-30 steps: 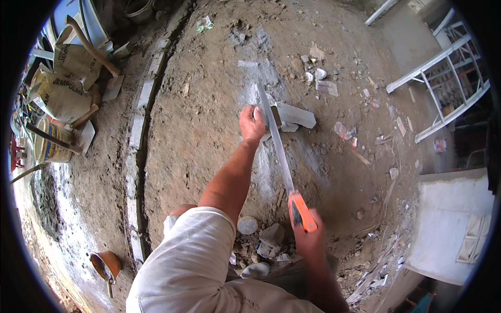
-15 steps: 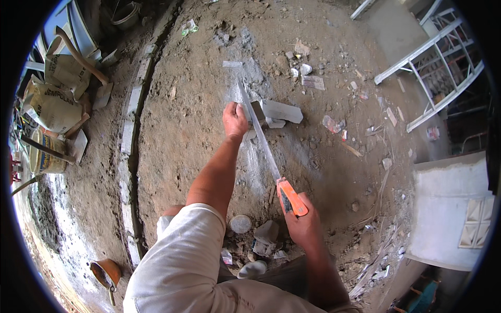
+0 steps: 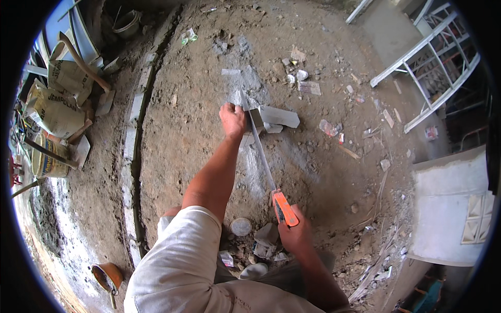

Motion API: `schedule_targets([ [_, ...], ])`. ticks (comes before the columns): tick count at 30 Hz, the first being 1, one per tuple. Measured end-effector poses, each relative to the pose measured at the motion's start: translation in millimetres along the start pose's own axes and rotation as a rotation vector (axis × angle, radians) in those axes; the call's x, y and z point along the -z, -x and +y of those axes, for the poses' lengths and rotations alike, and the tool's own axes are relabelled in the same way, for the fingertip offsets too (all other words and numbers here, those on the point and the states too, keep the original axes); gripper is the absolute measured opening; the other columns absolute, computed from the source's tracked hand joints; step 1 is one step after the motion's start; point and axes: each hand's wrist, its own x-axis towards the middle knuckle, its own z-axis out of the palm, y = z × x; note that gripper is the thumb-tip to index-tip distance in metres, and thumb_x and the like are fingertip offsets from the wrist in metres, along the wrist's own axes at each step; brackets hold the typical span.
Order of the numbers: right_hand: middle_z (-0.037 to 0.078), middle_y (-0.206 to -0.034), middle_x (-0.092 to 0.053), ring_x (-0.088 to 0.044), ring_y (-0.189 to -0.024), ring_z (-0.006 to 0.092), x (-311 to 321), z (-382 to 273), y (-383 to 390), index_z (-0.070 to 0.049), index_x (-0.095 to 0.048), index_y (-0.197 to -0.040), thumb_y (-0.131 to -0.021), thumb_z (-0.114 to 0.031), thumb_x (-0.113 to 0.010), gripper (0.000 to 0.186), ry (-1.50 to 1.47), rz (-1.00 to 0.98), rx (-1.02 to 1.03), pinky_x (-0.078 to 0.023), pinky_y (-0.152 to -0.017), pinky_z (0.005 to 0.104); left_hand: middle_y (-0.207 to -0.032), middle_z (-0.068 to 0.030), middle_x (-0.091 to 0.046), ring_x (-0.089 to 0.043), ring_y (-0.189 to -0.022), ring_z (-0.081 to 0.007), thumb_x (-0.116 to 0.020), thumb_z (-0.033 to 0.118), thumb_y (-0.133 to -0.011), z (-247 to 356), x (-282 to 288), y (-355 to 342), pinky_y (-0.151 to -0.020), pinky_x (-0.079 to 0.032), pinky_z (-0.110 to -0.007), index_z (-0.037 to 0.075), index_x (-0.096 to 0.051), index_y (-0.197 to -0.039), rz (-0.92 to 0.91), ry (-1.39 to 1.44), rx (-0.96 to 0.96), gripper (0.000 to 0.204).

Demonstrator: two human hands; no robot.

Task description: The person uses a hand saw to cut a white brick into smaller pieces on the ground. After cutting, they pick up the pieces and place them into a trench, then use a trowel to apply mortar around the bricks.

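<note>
Head view: right hand closed round orange handle of saw; blade slants to left end of pale block on dirt ground. Left hand curled beside blade; whether gripping block, cannot tell.

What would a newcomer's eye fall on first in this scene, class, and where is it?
Probably the bright orange handle of the handsaw, gripped in the right hand just below the picture's centre, its long blade slanting up past the left hand. Next come the pale grey block lying right of the blade, and the stuffed sacks at the far left.
</note>
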Motion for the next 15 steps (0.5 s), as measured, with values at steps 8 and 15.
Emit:
schedule_targets([
  [8, 0.02, -0.076, -0.054, -0.056, -0.075, 0.0469, 2.6, 14.2, 25.5, -0.005, -0.049, -0.093, -0.078, -0.008, -0.058, 0.017, -0.128, -0.022, -0.034, -0.048, -0.065, 0.0429, -0.069, -0.022, -0.059, -0.054, -0.061, -0.0369, -0.066, 0.021, -0.086, -6.0, -3.6, 9.0, -0.063, -0.045, -0.044, -0.003, -0.056, -0.072, 0.051, 0.166, 0.156, 0.03],
  [15, 0.02, -0.074, -0.054, -0.057, -0.075, 0.0476, 4.3, -1.6, -12.3, -0.006, -0.05, -0.095, -0.079, -0.008, -0.058, 0.018, -0.057, -0.001, -0.004, -0.049, -0.066, 0.0444, -0.068, -0.0223, -0.057, -0.053, -0.062, -0.0354, -0.064, 0.019, -0.081, -8.3, 0.5, 7.3, -0.065, -0.047, -0.042, -0.002, -0.057, -0.072, 0.004, 0.139, 0.125, 0.024],
])
